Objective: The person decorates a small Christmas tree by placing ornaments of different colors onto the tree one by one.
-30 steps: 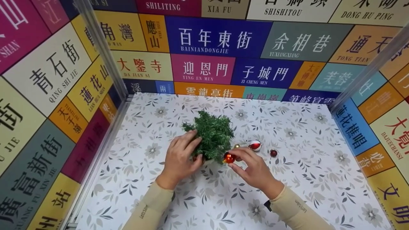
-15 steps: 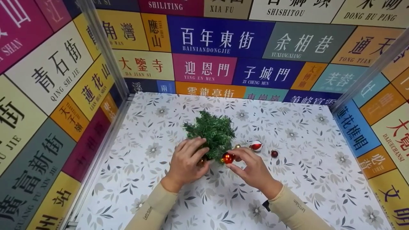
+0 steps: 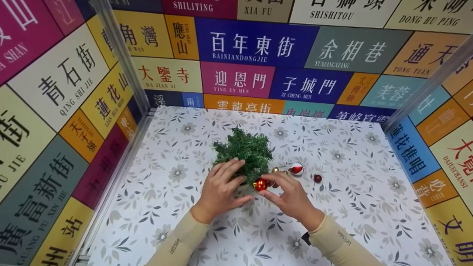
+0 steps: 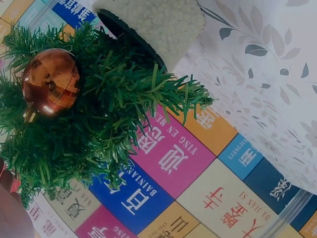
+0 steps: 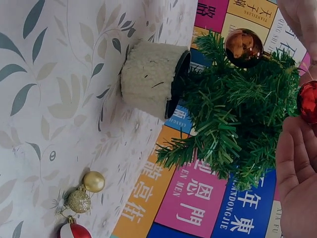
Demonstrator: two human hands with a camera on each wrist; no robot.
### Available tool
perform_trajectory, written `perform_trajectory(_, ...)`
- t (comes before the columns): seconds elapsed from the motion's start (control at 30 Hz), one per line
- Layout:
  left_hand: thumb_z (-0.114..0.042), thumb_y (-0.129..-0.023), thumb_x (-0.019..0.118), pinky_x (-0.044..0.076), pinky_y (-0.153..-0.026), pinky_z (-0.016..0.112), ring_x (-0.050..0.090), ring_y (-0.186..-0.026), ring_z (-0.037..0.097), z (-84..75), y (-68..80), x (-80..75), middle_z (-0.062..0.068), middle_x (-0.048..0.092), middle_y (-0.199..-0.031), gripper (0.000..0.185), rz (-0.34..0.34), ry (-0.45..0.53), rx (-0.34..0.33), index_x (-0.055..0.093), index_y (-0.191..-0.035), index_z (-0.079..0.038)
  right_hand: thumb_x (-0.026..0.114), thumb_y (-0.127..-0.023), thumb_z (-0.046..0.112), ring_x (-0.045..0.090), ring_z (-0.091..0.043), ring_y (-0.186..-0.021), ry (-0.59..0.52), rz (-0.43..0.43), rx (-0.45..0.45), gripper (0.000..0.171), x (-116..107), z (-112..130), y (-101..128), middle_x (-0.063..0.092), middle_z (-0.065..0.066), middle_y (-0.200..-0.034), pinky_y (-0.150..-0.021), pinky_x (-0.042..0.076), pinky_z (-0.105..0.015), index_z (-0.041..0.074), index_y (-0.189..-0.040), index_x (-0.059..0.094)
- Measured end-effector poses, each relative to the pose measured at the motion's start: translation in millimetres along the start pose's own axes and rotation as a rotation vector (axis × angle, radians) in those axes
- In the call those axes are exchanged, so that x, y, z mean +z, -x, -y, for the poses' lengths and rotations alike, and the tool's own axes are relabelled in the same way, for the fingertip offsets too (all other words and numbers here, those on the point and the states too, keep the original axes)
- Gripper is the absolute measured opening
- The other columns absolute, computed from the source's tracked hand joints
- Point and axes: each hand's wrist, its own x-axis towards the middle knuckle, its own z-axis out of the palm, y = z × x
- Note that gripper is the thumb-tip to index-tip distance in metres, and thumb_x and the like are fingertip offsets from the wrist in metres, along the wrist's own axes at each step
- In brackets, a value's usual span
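A small green artificial tree [image 3: 244,149] in a cream fuzzy pot [image 5: 148,79] stands mid-table. My left hand [image 3: 236,178] rests its fairly straight fingers on the tree's near left foliage, thumb stretched out below. My right hand [image 3: 266,185] pinches a shiny red bauble [image 3: 260,184] between thumb and forefinger, right against the tree's lower front branches. In the right wrist view the red bauble [image 5: 309,101] sits at the foliage edge above my palm [image 5: 297,168]. A copper bauble [image 4: 49,82] hangs on the tree [image 4: 99,124], and the right wrist view shows that copper bauble [image 5: 243,47] too.
Loose ornaments lie right of the tree: a red-and-white bauble [image 3: 296,169], a small dark red ball [image 3: 317,178] and gold balls [image 5: 93,181]. The floral-patterned tabletop [image 3: 332,221] is enclosed by sign-covered walls [image 3: 55,111] on the left, back and right.
My left hand has slid up and right over the foliage, fingers straighter. My right hand has brought the red bauble slightly left, closer under the branches.
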Motion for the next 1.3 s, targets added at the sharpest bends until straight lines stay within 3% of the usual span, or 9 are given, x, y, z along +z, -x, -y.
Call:
perform_trajectory(0.2, -0.05, -0.076, 0.081, 0.042, -0.102, 0.049, 0.047, -0.134, 0.029, -3.8, -1.2, 1.0, 0.01, 0.053, -0.144, 0.042, 0.002, -0.003, -0.002, 0.076, -0.095, -0.014, 0.083, -0.081, 0.016, 0.063, -0.011, -0.086, -0.017, 0.006, 0.008, 0.051, 1, 1, 0, 0.065, 0.006, -0.113, -0.067, 0.056, -0.036, 0.011, -0.128, 0.064)
perform_trajectory(0.4, -0.045, -0.08, 0.078, 0.041, -0.104, 0.047, 0.048, -0.134, 0.028, -7.7, -0.8, 4.0, 0.01, 0.055, -0.143, 0.033, -0.002, -0.005, 0.009, 0.077, -0.092, -0.015, 0.082, -0.082, 0.016, 0.063, -0.01, -0.088, -0.021, 0.014, 0.024, 0.048, 2, 1, 2, 0.065, 0.006, -0.113, -0.066, 0.057, -0.036, 0.011, -0.127, 0.065)
perform_trajectory(0.63, -0.025, -0.087, 0.07, 0.043, -0.103, 0.046, 0.051, -0.131, 0.028, -9.3, -2.1, 4.4, 0.01, 0.059, -0.137, 0.013, -0.023, -0.008, 0.029, 0.078, -0.09, -0.015, 0.081, -0.084, 0.017, 0.063, -0.01, -0.089, -0.047, 0.024, 0.054, 0.047, 4, 0, 4, 0.065, 0.007, -0.114, -0.068, 0.056, -0.034, 0.013, -0.127, 0.065)
perform_trajectory(0.83, -0.02, -0.083, 0.073, 0.045, -0.099, 0.049, 0.055, -0.126, 0.028, -7.0, -2.7, -2.0, 0.009, 0.063, -0.131, 0.007, -0.048, 0.013, 0.002, 0.077, -0.085, -0.015, 0.079, -0.087, 0.022, 0.063, -0.008, -0.091, -0.004, 0.045, 0.094, 0.042, 7, -3, 13, 0.066, 0.009, -0.114, -0.067, 0.057, -0.034, 0.017, -0.127, 0.066)
perform_trajectory(1.07, -0.02, -0.08, 0.077, 0.046, -0.097, 0.046, 0.062, -0.11, 0.028, -8.4, -7.9, -6.4, 0.007, 0.068, -0.115, 0.005, -0.041, 0.024, -0.017, 0.076, -0.079, -0.015, 0.077, -0.089, 0.027, 0.066, -0.014, -0.085, 0.066, 0.066, 0.074, 0.038, 15, -5, 20, 0.068, 0.009, -0.112, -0.064, 0.054, -0.032, 0.017, -0.124, 0.067)
perform_trajectory(1.3, -0.016, -0.078, 0.078, 0.047, -0.084, 0.04, 0.062, -0.086, 0.021, -12.9, -12.2, -7.5, 0.0, 0.066, -0.093, 0.003, -0.012, 0.035, -0.041, 0.075, -0.078, -0.016, 0.075, -0.09, 0.03, 0.064, -0.011, -0.085, 0.116, 0.086, 0.078, 0.036, 17, -3, 18, 0.067, 0.009, -0.112, -0.063, 0.052, -0.028, 0.019, -0.123, 0.068)
